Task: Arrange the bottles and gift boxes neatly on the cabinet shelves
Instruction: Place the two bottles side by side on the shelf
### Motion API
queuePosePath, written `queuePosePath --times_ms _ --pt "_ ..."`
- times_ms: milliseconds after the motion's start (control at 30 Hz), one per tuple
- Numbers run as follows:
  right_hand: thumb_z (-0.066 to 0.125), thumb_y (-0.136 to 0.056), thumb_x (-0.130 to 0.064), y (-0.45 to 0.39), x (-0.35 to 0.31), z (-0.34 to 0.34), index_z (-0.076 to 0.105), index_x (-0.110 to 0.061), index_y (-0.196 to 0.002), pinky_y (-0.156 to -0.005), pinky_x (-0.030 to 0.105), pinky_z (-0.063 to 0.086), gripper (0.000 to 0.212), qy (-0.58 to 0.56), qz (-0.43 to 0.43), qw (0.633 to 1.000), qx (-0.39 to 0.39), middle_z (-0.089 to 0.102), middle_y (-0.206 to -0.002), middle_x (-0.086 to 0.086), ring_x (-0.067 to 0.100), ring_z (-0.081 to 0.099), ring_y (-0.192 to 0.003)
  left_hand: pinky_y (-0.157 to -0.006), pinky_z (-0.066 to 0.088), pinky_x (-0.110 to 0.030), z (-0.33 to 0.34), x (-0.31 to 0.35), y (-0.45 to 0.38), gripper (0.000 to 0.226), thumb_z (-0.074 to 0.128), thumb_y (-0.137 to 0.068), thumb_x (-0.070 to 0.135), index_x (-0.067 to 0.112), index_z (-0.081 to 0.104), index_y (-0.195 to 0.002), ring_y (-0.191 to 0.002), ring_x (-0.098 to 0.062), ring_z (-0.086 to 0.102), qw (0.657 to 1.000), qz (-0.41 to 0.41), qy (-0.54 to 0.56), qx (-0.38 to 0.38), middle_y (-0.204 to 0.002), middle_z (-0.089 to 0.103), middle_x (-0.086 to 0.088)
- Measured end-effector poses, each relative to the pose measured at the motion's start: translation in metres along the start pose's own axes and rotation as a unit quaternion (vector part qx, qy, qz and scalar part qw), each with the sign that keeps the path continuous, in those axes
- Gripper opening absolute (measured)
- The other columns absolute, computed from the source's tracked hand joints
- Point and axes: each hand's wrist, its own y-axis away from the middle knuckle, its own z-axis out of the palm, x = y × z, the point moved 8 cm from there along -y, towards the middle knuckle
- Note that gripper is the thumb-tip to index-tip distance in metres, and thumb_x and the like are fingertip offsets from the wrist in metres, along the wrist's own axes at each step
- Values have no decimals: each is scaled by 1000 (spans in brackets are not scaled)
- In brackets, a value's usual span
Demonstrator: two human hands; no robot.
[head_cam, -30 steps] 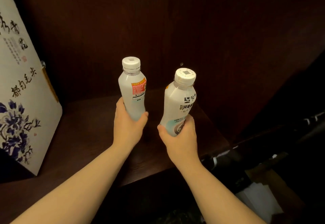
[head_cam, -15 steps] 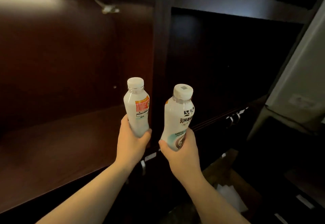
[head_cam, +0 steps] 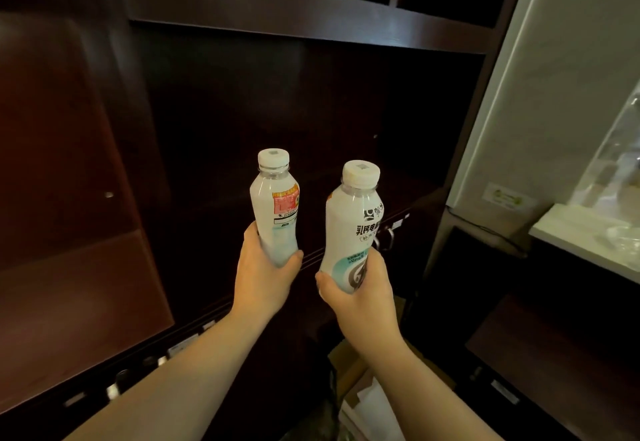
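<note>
Fingers (head_cam: 294, 257) of the left hand (head_cam: 264, 279) were wrapped around the base of the left bottle (head_cam: 276, 206); the right hand (head_cam: 360, 293) likewise gripped the right bottle (head_cam: 351, 229). Both bottles stood upright, apart, before the dark cabinet shelf (head_cam: 398, 187) beyond.

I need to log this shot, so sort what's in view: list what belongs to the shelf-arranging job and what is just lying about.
Belongs to the job:
- bottle with the red label, gripped in the left hand
- bottle with black lettering, gripped in the right hand
- dark cabinet shelf behind them

Just lying about:
- clear plastic bag on the white counter, right
- papers down below
</note>
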Motion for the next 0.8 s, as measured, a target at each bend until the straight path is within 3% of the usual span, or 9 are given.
queuePosePath --times_ms 100,167,367,500,667,800 --pt "80 -72 -39 -28 18 -14 46 -56 -112 -73 21 57 55 20 -2 1000 10 61 -110 -16 1 63 -100 -69 40 -11 38 -8 -20 80 85 -74 33 43 31 -132 -94 11 53 1000 -2 1 -12 -109 50 26" --pt "80 -72 -42 -52 29 -21 45 -59 -109 -72 18 56 54 31 -9 999 19 61 -106 -19 -1 63 -100 -71 43 -14 62 -16 -39 82 86 -74 32 38 33 -136 -96 5 55 1000 -6 3 -16 -114 53 19" --pt "80 -72 -44 -131 72 -31 48 -49 -114 -76 26 58 52 39 2 999 22 62 -113 -9 5 65 -99 -81 54 -35 133 -42 -113 84 85 -76 31 29 33 -142 -109 -15 59 999 -21 19 -31 -122 58 4" --pt "80 -71 -45 -189 99 -33 48 -43 -121 -77 21 57 59 47 8 999 23 60 -115 -11 2 63 -101 -86 57 -46 178 -57 -164 85 85 -77 28 22 35 -145 -111 -23 61 998 -32 29 -47 -124 58 -3" --pt "82 -71 -43 -245 148 -29 47 -37 -126 -78 28 58 65 41 30 999 7 62 -116 -7 5 64 -102 -72 52 -34 231 -89 -201 85 85 -74 30 32 35 -144 -101 -17 63 994 -95 41 -38 -117 60 3" --pt "83 -71 -39 -291 195 -21 47 -39 -123 -76 25 58 63 41 34 999 -11 62 -115 -7 4 64 -100 -80 52 -37 267 -122 -218 85 86 -76 22 31 37 -144 -106 -18 61 993 -111 38 -23 -121 61 2"
